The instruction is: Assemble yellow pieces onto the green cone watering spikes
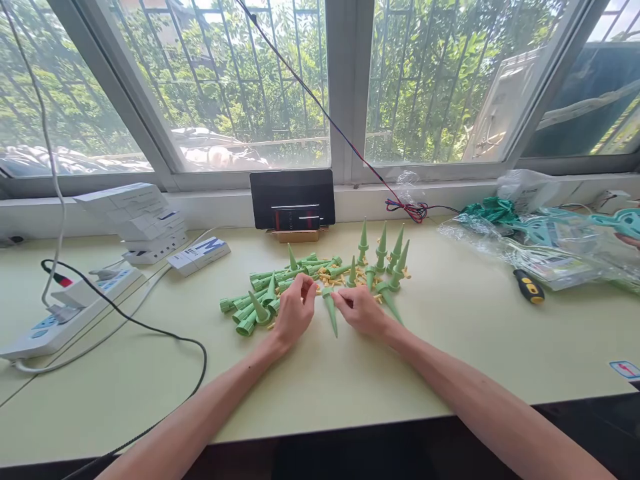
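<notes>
Both of my hands meet at the middle of the pale green table (pixel 450 347). My left hand (pixel 295 308) has its fingers curled, pinching something small I cannot make out. My right hand (pixel 361 309) is closed on the wide end of a green plastic spike (pixel 331 315) that points toward me. A heap of green spikes lying flat (pixel 260 297) is just left of my hands. Several spikes stand upright (pixel 387 257) behind my right hand. Small yellow parts (pixel 345 277) are scattered among them.
A tablet on a stand (pixel 293 199) leans at the window sill. White boxes (pixel 137 217), a power strip (pixel 65 313) and a black cable (pixel 165 337) lie on the left. A yellow-black screwdriver (pixel 529 287) and plastic bags with green items (pixel 550 240) are on the right.
</notes>
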`<state>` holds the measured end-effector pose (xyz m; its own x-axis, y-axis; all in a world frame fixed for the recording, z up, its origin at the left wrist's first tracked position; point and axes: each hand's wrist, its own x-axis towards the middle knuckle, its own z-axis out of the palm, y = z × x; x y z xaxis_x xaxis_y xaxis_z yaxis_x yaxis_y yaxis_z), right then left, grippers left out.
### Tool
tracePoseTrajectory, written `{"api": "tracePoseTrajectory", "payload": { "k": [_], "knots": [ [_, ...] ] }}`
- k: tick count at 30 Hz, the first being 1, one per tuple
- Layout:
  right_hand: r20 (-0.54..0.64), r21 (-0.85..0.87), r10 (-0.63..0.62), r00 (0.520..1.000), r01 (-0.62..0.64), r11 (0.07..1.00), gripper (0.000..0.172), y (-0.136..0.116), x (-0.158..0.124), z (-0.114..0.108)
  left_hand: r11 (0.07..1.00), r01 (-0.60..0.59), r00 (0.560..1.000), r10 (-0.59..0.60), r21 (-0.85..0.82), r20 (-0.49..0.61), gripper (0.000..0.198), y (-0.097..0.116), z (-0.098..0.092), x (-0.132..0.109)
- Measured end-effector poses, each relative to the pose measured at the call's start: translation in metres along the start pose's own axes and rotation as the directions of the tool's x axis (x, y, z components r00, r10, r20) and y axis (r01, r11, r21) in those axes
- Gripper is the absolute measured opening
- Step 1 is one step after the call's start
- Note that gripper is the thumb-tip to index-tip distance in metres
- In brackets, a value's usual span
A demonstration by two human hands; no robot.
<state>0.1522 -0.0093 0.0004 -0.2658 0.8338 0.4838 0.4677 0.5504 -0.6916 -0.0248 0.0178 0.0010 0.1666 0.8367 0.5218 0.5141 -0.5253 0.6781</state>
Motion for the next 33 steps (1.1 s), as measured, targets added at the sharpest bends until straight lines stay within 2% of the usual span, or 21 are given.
{"api": "tracePoseTrajectory", "payload": {
  "k": [11,15,18,27,33],
  "knots": [
    [0.048,-0.017,0.045,0.998,-0.044,0.999,0.04,0.0016,0.0003,-0.0025,0.982,0.09,0.996,-0.093,-0.166,-0.011,0.017,0.0013,-0.0014,0.0013],
    [0.088,0.033,0.048,0.995,-0.051,0.998,0.025,0.0006,0.0016,-0.0039,0.97,0.105,0.994,-0.11,-0.217,-0.007,0.019,0.001,-0.0014,0.002],
    [0.076,0.059,0.053,0.996,-0.058,0.997,0.017,0.0021,0.0021,-0.0027,0.964,0.102,0.994,-0.107,-0.247,-0.006,0.02,0.0028,-0.0015,0.0022],
    [0.004,-0.153,0.1,0.995,-0.098,0.983,0.031,0.0024,0.0032,-0.0058,0.943,0.08,0.995,-0.097,-0.322,-0.038,0.02,0.0063,-0.0007,0.0002],
    [-0.054,-0.123,0.133,0.99,-0.139,0.983,0.049,-0.001,0.005,-0.0073,0.932,0.072,0.996,-0.084,-0.356,-0.018,0.019,0.0061,-0.0001,-0.0003]
  ]
}}
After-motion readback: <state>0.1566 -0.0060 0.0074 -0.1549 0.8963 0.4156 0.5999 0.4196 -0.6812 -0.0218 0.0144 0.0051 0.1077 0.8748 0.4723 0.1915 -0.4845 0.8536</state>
